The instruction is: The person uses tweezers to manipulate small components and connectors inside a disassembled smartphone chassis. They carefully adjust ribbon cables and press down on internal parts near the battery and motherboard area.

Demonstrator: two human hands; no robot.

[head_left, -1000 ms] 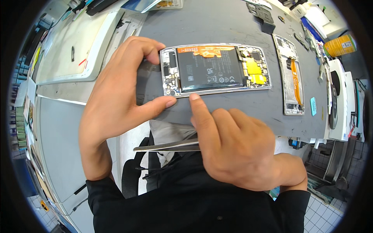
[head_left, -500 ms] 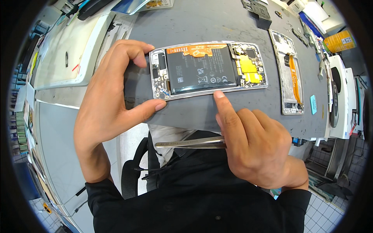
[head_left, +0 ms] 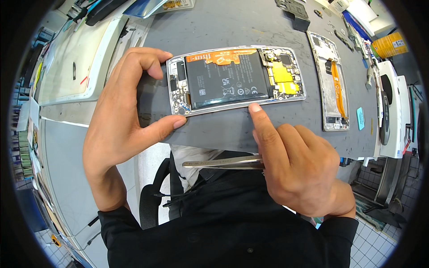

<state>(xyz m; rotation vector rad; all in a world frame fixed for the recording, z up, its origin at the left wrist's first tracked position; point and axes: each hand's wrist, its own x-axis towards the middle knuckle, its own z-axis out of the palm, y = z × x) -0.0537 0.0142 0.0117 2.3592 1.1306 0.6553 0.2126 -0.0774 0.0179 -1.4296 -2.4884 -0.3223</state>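
Note:
An opened smartphone lies above the grey mat, its black battery, orange flex strip and yellow-covered circuit board showing. My left hand grips its left end, with the thumb at the lower corner and the index finger at the upper corner. My right hand has its index fingertip against the phone's near long edge, the other fingers curled. Metal tweezers stick out leftward from under those curled fingers, held in the palm.
A second phone frame with an orange flex cable lies to the right, a small teal piece beside it. A white-edged panel stands at the left. Farther back are a black block and a yellow container.
The phone has shifted slightly left together with my left hand. My right hand, tweezers still in it, has moved a little to the right, its fingertip staying at the phone's near edge.

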